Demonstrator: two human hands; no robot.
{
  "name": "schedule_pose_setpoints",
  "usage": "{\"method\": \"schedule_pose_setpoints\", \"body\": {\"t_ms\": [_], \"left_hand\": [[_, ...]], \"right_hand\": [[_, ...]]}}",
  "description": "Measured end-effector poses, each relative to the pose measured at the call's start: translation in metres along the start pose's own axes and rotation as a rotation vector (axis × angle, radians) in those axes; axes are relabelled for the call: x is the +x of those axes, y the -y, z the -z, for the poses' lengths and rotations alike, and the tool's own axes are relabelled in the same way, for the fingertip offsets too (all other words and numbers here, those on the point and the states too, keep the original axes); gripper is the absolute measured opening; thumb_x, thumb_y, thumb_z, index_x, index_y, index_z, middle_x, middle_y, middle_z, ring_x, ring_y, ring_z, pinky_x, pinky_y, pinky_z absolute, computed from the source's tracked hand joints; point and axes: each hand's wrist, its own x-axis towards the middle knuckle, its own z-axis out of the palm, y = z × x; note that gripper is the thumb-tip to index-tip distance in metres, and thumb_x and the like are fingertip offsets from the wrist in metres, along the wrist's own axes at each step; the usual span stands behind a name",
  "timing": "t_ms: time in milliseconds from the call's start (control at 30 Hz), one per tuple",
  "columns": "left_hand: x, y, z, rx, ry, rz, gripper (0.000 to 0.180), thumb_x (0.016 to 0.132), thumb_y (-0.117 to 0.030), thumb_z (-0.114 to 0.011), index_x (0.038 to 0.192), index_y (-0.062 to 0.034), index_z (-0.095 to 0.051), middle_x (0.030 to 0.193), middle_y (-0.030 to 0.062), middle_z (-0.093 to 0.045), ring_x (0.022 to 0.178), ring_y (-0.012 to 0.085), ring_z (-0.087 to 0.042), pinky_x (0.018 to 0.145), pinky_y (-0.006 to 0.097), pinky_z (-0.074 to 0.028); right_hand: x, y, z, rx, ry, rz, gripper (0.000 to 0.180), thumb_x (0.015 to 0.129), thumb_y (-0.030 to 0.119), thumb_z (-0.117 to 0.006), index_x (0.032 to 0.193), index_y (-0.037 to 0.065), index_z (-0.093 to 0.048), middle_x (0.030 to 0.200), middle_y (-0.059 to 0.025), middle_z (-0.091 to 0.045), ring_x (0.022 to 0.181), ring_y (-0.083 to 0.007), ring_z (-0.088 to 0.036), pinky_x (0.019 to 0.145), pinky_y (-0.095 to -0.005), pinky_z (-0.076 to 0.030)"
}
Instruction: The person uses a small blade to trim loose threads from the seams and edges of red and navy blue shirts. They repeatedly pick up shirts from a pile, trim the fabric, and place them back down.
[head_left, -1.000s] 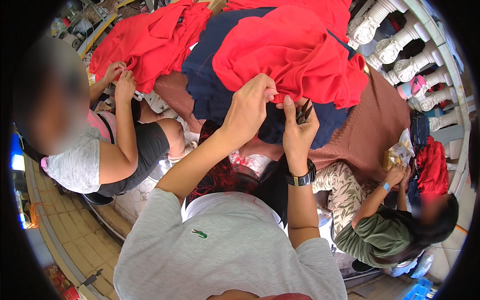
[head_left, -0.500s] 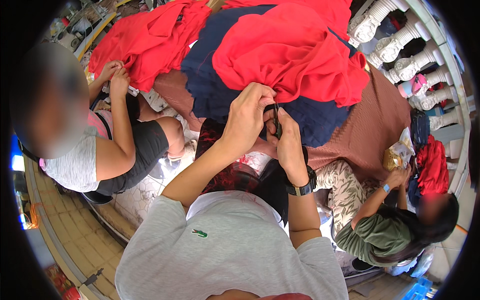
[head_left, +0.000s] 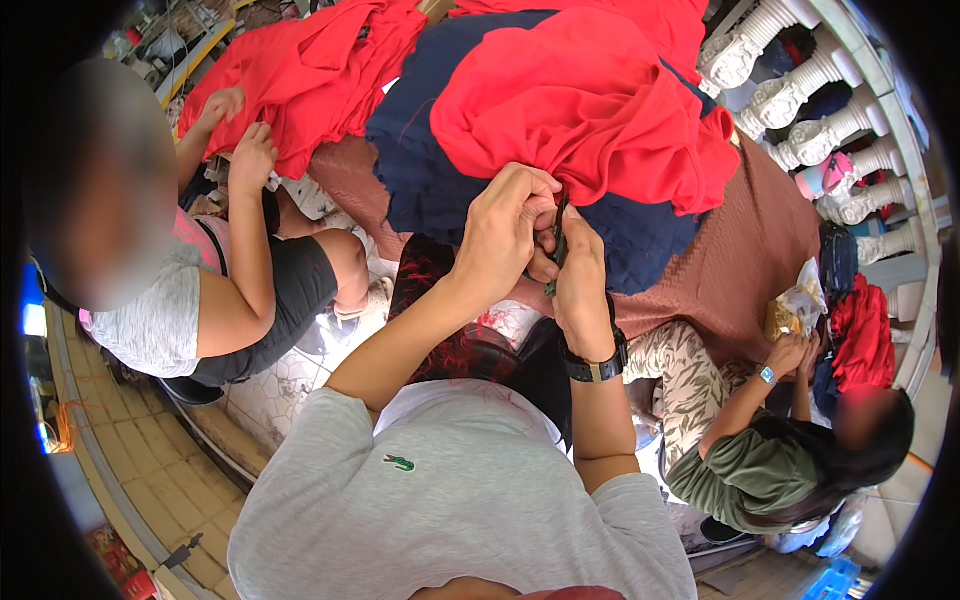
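My left hand (head_left: 502,228) pinches the near edge of a crumpled red cloth (head_left: 570,105), fingers closed on it. In my right hand (head_left: 582,280) is a small dark pair of thread snips (head_left: 561,232). Its blades point up to the pinched edge, close by my left fingertips; whether they touch a thread is too small to tell. Under the red cloth lies a dark blue cloth (head_left: 425,150), its edge hanging toward me with a few loose red threads on it.
A brown cover (head_left: 770,215) drapes the table. Another red cloth (head_left: 310,75) lies at the far left, by a seated person (head_left: 240,290). At right a second person (head_left: 770,460) holds a plastic bag (head_left: 797,305) near white balusters (head_left: 790,100). Red threads litter my lap.
My right hand and the snips have shifted slightly, the blades now nearer the cloth edge. The left person's hands have moved apart from each other.
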Motion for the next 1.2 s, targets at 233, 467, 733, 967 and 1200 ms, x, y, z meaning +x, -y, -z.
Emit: {"method": "schedule_pose_setpoints", "body": {"t_ms": [233,467,733,967,1200], "left_hand": [[0.000,0.002,-0.002,-0.029,-0.029,-0.052,0.005,0.094,0.002,-0.057,0.089,0.0032,-0.057,0.100,0.0144,-0.068,0.077,0.0233,-0.066,0.072,0.031,-0.051],[-0.003,0.003,-0.001,-0.034,-0.013,-0.015,0.006,0.093,0.001,-0.060,0.087,0.0039,-0.060,0.107,0.0125,-0.061,0.081,0.0213,-0.064,0.074,0.031,-0.050],[0.001,0.011,0.004,-0.022,0.004,-0.077,0.003,0.092,0.003,-0.060,0.089,0.0040,-0.059,0.104,0.0123,-0.060,0.084,0.0212,-0.063,0.075,0.032,-0.050],[-0.008,0.013,0.028,0.033,0.204,-0.025,0.013,0.091,0.000,-0.064,0.103,0.0033,-0.059,0.100,0.0145,-0.062,0.087,0.0236,-0.064,0.077,0.033,-0.052],[0.002,0.000,0.008,0.031,0.032,-0.135,0.033,0.083,0.001,-0.073,0.115,0.0014,-0.062,0.103,0.0150,-0.064,0.092,0.0243,-0.067,0.082,0.034,-0.055]], "right_hand": [[-0.010,0.003,-0.010,-0.113,0.034,0.021,0.035,0.109,0.029,-0.032,0.087,0.006,-0.047,0.065,0.0008,-0.039,0.044,-0.0078,-0.036,0.039,-0.0249,-0.030],[0.002,-0.004,-0.005,0.045,-0.027,0.026,0.035,0.108,0.029,-0.033,0.087,0.007,-0.048,0.067,0.0014,-0.040,0.046,-0.0067,-0.034,0.041,-0.0249,-0.028],[0.008,-0.001,0.023,-0.101,0.095,0.017,0.035,0.107,0.030,-0.041,0.085,0.005,-0.051,0.073,0.0011,-0.042,0.054,-0.0067,-0.036,0.047,-0.0233,-0.027],[-0.017,0.038,0.011,-0.871,-0.088,0.681,0.029,0.087,-0.001,-0.067,0.116,0.002,-0.061,0.077,-0.0038,-0.055,0.060,-0.0107,-0.045,0.056,-0.0248,-0.038],[0.012,0.051,0.020,-1.012,-0.014,0.804,0.024,0.090,-0.005,-0.064,0.113,0.001,-0.066,0.075,-0.0146,-0.063,0.061,-0.0171,-0.057,0.059,-0.0294,-0.045]]}}
